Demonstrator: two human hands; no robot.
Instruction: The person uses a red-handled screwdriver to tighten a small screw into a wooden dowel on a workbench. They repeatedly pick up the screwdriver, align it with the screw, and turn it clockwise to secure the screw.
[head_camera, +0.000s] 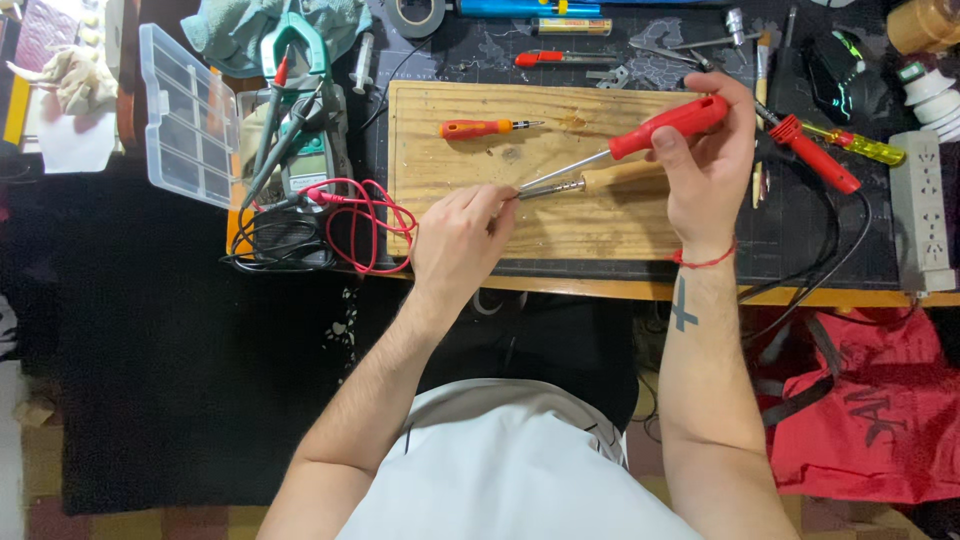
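Note:
My right hand (705, 165) grips a red-handled screwdriver (668, 124), its shaft slanting down-left, and also holds a wooden-handled soldering iron (620, 177) below it. My left hand (462, 235) pinches the metal tip end of the soldering iron where the screwdriver's point meets it, at about the middle of a wooden board (440, 170). A small orange-handled screwdriver (480, 128) lies loose on the board's far left part.
A multimeter (305, 150) with red and black leads (360, 220) sits left of the board, beside a clear plastic organiser box (185, 115). Pliers, a yellow-handled screwdriver (860, 147), a white power strip (922, 210) and tape lie around. A red bag (870, 420) is on the floor at right.

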